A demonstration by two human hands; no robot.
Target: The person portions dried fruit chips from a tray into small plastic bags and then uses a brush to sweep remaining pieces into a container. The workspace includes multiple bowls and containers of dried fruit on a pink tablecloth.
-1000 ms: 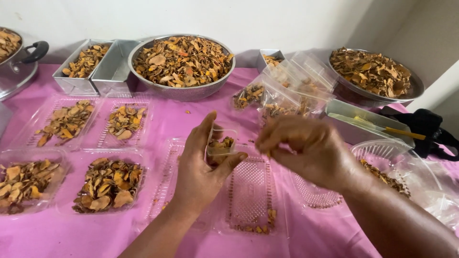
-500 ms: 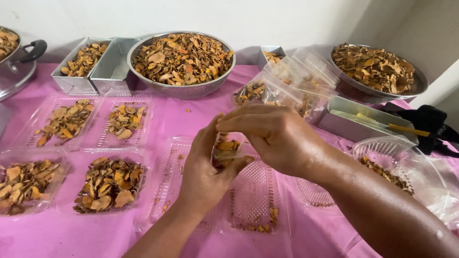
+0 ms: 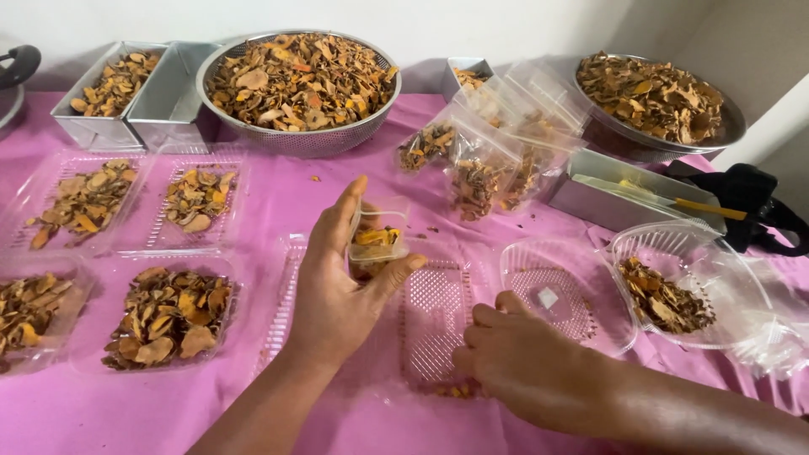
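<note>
Near the middle of the frame, left hand (image 3: pixel 337 291) raised a little off the pink cloth (image 3: pixel 278 211), thumb and fingers wrapped around a small clear cup (image 3: pixel 377 240) with orange and brown dried slices inside. Lower right, right hand (image 3: pixel 522 366) low and flat, fingers pressing on the edge of an open clear tray (image 3: pixel 434 320), gripping nothing. Around them, filled trays (image 3: pixel 168 316) at the left, big metal bowl (image 3: pixel 299 84) up top, clear bags (image 3: pixel 497 143) and another bowl (image 3: pixel 657 93) at the upper right.

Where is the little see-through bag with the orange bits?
In the head view, the small clear bag sits mid-table in the left hand, just above the empty clear tray.
</note>
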